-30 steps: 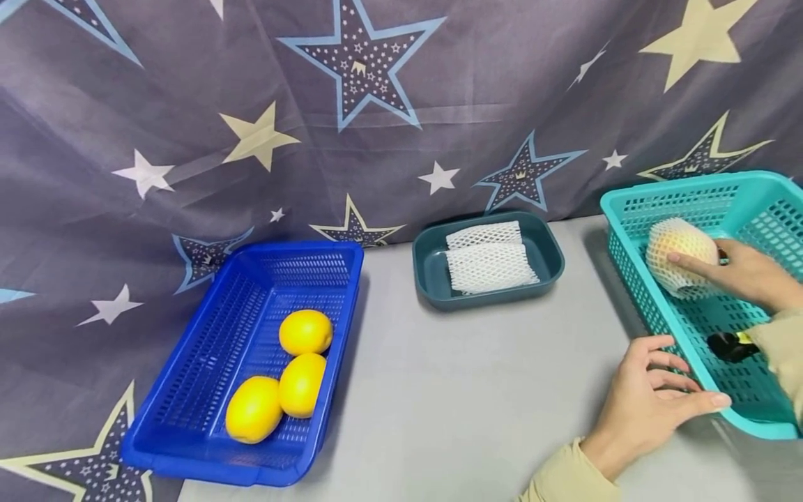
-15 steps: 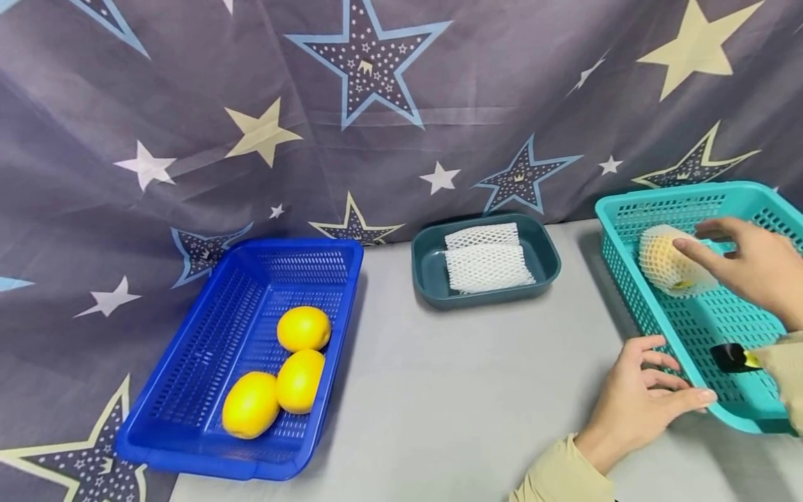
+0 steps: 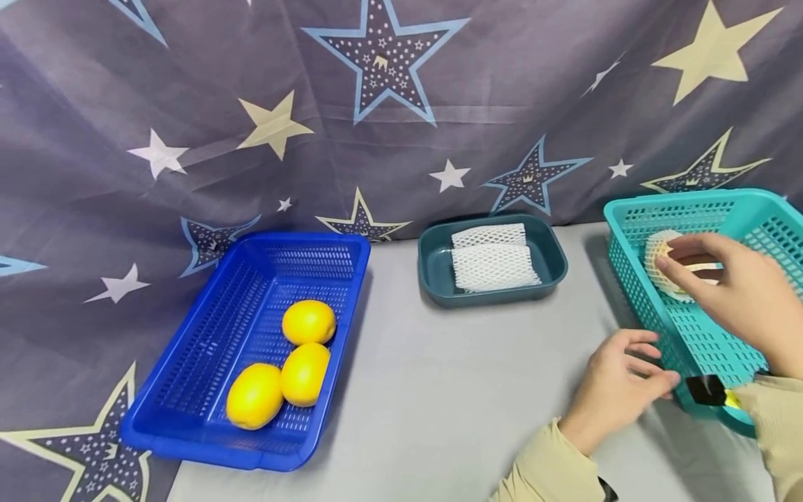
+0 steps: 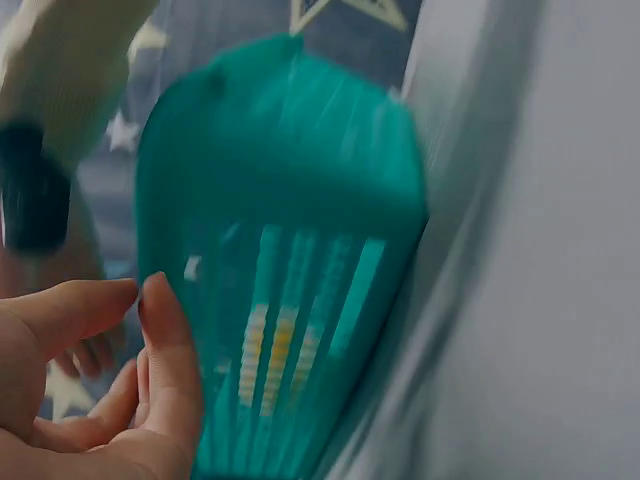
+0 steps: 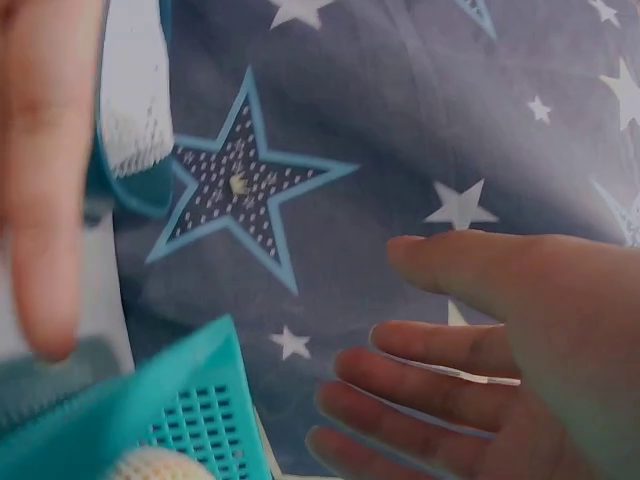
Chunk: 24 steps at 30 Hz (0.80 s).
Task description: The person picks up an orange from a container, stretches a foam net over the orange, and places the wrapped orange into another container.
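Both hands (image 3: pixel 611 387) (image 3: pixel 743 296) (loosely unfurled) near teal basket (image 3: pixel 684 213).

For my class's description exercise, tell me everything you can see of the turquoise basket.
The turquoise basket looks like plastic, with perforated walls, a slotted floor and a smooth rim. It stands open side up on the grey surface, cut off by the head view's right edge. A yellowish thing in white netting lies inside by its left wall. The left grip is beside that wall; touching or not, I cannot tell.
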Available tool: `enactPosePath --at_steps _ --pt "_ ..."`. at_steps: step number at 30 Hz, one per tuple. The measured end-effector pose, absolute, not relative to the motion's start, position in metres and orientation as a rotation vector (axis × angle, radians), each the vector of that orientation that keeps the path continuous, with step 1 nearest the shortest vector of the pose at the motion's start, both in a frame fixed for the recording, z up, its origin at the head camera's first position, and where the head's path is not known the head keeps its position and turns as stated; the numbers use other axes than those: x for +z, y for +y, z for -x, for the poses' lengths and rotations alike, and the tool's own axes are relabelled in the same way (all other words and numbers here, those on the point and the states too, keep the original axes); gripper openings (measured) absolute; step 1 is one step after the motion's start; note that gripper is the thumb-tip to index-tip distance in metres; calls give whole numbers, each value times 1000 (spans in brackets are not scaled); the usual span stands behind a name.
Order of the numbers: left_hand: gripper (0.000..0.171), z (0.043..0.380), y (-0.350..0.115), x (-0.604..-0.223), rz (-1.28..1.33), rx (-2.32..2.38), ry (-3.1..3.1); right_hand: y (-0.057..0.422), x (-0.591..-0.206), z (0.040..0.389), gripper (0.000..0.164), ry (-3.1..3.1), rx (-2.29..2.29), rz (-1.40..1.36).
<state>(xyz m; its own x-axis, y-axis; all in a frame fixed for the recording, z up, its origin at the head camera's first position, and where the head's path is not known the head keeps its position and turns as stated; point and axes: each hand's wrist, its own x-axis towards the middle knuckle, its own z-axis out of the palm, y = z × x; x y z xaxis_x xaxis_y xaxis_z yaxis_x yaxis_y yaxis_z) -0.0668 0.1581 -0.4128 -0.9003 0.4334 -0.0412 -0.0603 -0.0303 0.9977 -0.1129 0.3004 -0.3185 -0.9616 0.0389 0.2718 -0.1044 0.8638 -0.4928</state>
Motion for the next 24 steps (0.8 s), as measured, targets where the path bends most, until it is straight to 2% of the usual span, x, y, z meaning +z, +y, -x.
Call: enactPosePath --at_steps 5,11,18,24 --pt "33 89 133 -415 -366 2084 2017 283 -321 105 35 -2705 845 -99" --pt "22 112 92 -404 -327 2244 2043 263 -331 100 33 -2697 939 -181" --pt "18 115 60 -379 -296 2358 2043 241 -350 100 27 -2661 1054 -241" --pt "17 116 48 -372 -287 2366 2066 219 -361 100 31 -2620 1185 -307"
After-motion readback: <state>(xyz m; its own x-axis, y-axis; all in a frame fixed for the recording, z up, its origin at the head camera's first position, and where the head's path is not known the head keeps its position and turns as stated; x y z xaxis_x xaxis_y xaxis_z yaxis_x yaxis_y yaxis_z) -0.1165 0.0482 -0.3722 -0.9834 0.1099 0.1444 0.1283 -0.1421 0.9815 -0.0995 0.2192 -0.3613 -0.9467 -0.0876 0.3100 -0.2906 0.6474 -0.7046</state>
